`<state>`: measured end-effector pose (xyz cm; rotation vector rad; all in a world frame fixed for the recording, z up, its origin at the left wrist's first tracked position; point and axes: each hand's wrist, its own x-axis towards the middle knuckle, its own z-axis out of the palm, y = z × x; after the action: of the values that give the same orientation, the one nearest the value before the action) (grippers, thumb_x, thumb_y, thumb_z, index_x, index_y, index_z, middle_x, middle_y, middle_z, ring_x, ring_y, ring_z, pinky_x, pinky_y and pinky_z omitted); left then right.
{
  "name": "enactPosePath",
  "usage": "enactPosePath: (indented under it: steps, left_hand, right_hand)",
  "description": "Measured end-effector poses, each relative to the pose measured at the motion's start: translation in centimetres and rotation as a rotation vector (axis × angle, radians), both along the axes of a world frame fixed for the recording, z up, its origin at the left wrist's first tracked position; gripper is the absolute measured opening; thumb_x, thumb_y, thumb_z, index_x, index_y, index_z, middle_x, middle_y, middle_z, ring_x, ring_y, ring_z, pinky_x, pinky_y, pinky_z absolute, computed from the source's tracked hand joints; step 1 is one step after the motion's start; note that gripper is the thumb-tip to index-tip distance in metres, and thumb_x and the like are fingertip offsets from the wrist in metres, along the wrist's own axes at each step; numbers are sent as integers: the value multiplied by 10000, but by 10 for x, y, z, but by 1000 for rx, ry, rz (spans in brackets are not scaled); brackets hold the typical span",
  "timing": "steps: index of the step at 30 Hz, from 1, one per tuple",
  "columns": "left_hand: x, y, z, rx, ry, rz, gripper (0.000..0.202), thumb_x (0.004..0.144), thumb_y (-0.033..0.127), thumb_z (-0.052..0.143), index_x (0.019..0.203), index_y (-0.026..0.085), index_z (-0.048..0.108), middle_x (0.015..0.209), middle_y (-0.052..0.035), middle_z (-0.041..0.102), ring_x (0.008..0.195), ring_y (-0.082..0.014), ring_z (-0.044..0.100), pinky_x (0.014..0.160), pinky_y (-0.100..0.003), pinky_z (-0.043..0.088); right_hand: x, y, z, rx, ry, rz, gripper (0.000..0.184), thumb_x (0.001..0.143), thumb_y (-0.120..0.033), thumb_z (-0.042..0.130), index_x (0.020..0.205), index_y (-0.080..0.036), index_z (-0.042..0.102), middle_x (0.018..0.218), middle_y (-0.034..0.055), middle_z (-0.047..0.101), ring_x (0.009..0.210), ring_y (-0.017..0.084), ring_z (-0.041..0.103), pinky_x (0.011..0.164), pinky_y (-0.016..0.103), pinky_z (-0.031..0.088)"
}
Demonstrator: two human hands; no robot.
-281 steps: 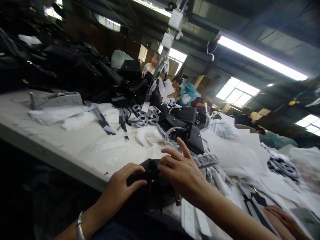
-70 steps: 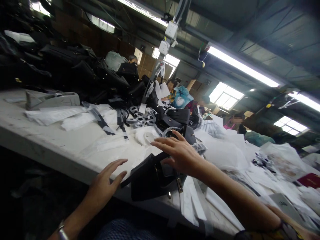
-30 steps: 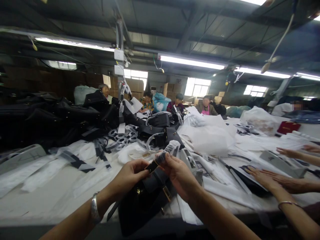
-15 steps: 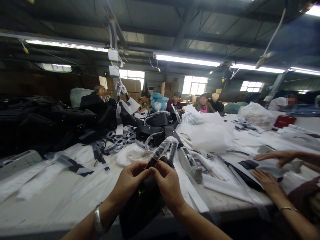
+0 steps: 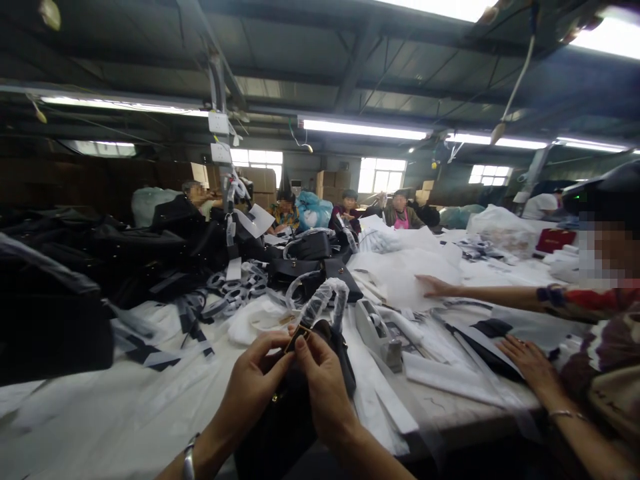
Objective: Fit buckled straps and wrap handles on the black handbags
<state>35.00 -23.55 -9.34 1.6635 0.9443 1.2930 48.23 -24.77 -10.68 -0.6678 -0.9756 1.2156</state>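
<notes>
A black handbag (image 5: 285,427) rests against the near edge of the white table (image 5: 100,427). Its handle (image 5: 325,300), wrapped in clear plastic, arches up behind my fingers. My left hand (image 5: 250,390) and my right hand (image 5: 320,387) meet just above the bag, and both pinch a small gold-edged fitting (image 5: 296,337) at the base of the handle. A silver bracelet (image 5: 189,463) sits on my left wrist.
A grey tape dispenser (image 5: 377,330) stands right of the bag. A person at the right has one hand (image 5: 530,360) flat on dark pieces and another (image 5: 433,287) on white sheets. Black bags (image 5: 125,253) pile up at the left. Several people sit at the far end.
My hands have stayed pinched on the fitting and drawn slightly closer to me. The view has turned right. The person at the right has reached an arm out across the white sheets.
</notes>
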Motion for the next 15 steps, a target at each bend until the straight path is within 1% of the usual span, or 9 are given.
enactPosePath:
  steps: [2,4,5,6,7,9,11,12,15]
  left_hand:
    - [-5,2,8,40,10,55,259,865,442,650,946,209,727,1181,-74,652,1182,-283,572,971,-335,482]
    - [-9,8,20,12,0,99,331,899,491,580,993,204,714,1154,-82,664,1137,-279,595,960,-356,480]
    - [-10,12,26,-25,-7,94,371,909,513,554,1032,196,703,1123,-86,682,1104,-276,612,960,-372,477]
    - [-9,18,33,-74,-7,62,413,911,534,538,1060,181,693,1089,-91,701,1074,-276,628,963,-388,472]
    - [-8,25,40,-138,6,-1,454,907,554,530,1067,161,691,1052,-98,720,1045,-275,642,967,-399,467]
    - [-5,37,53,-278,51,-168,524,896,589,521,1030,116,705,989,-119,745,983,-274,669,948,-401,473]
    - [0,47,64,-393,92,-301,555,883,609,528,981,96,714,940,-134,757,872,-256,691,852,-371,507]
    - [3,49,70,-429,98,-339,551,876,610,542,972,95,714,929,-138,759,814,-242,692,779,-347,519]
    - [11,49,85,-462,79,-367,498,853,587,602,943,108,706,911,-135,757,711,-205,672,586,-269,490]
  right_hand:
    - [-3,-2,0,-3,32,-9,336,876,-426,676,1125,-204,703,1090,63,713,1035,207,652,1013,340,455]
    - [-7,-3,0,-35,63,-3,327,897,-442,644,1113,-203,696,1061,65,715,980,197,668,928,320,500]
    - [-9,-3,1,-49,75,8,324,903,-452,631,1102,-203,693,1035,65,718,945,192,674,874,306,519]
    - [-12,-3,1,-58,88,21,323,906,-461,624,1087,-202,691,1005,64,720,909,188,678,821,292,530]
    - [-14,-3,2,-58,102,36,325,906,-469,621,1070,-198,690,973,63,722,873,184,679,777,282,534]
    - [-18,-3,2,-46,128,55,332,900,-485,620,1024,-185,691,912,59,721,796,178,675,710,273,535]
    - [-21,-3,2,-40,139,54,344,898,-501,613,966,-172,688,861,53,715,718,168,660,654,266,529]
    - [-23,-3,2,-45,140,51,350,898,-508,609,942,-169,683,835,50,710,686,163,651,629,263,523]
    - [-25,-1,1,-59,156,27,351,893,-512,613,920,-167,667,774,32,679,645,149,627,601,251,504]
